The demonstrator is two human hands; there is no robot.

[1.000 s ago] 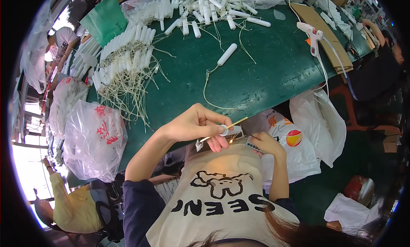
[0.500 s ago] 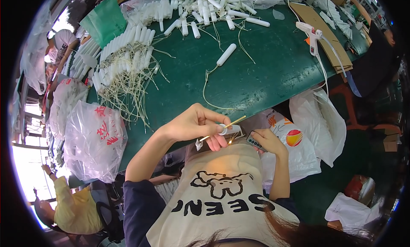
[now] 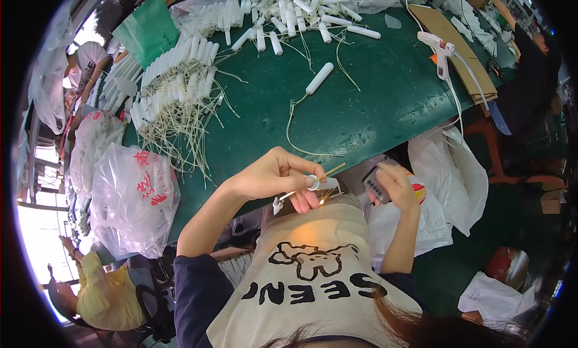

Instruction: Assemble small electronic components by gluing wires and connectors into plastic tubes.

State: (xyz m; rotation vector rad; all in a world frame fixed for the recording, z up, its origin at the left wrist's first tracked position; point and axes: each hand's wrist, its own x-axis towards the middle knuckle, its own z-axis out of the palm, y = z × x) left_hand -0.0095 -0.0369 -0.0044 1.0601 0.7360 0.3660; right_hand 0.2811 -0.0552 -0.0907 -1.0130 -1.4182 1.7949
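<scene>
Starting far left on the green table (image 3: 259, 107): those wires (image 3: 180, 122) spilling from the white tubes (image 3: 153, 74) are a real tangle, so I'd guess yanking 1 out could drag its neighbours along or strain a joint. Next over, the little white piece (image 3: 277, 206) hangs at the lower end of the thin yellow strip (image 3: 333, 170); a snag on the shirt (image 3: 307, 233) could bend that strip or tug it loose imo. The tiny glowing light (image 3: 322, 201) looks pretty exposed, and a bump there might kill the contact. The white cylinder (image 3: 331, 184) is past the table edge, in front of the body, so if the pinch slips it probably just drops. Further right, a wrong press on the grey control pad (image 3: 370, 180) seems easy, with fingers that near the buttons.

Pose-wise: the left hand (image 3: 286, 179) comes in from the left with its wrist bent, thumb and index pinching the cylinder and strip, the other fingers curled below. The right hand (image 3: 397, 184) is raised on a bent elbow, gripping the pad. It's blurry, so I can't tell where its thumb sits. The 2 hands are apart.
</scene>
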